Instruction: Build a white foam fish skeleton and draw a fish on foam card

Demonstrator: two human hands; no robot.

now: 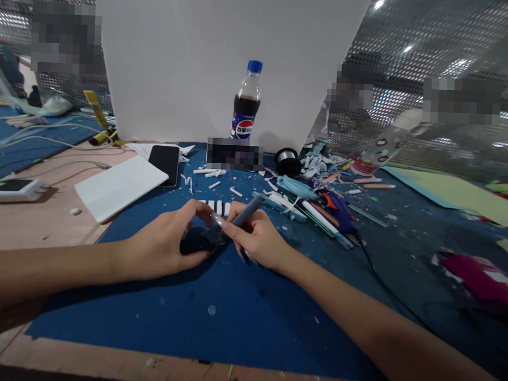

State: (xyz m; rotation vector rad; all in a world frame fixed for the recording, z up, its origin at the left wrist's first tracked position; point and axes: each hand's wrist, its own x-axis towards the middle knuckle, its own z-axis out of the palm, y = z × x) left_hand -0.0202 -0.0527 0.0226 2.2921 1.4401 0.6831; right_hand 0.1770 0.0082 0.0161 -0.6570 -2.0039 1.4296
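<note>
My left hand [167, 240] curls its thumb and fingers around a small dark piece [199, 241] at the middle of the blue mat [214, 329]. What this piece is, I cannot make out. My right hand [264, 241] pinches a grey, pen-like tool [247, 211], slanted with its upper end to the right. Its lower end is hidden by the fingers, close to the dark piece. The fingertips of both hands nearly meet. Just behind them, several small white blocks [219, 207] stand in a row.
A cola bottle [246, 108] stands before a white board [227, 37]. On the left lie folded white paper [121, 187] and a phone [163, 164]. White scraps, a wire spool [288, 161] and a blue glue gun [341, 211] with a trailing cord crowd the right, beside a magenta object [480, 277].
</note>
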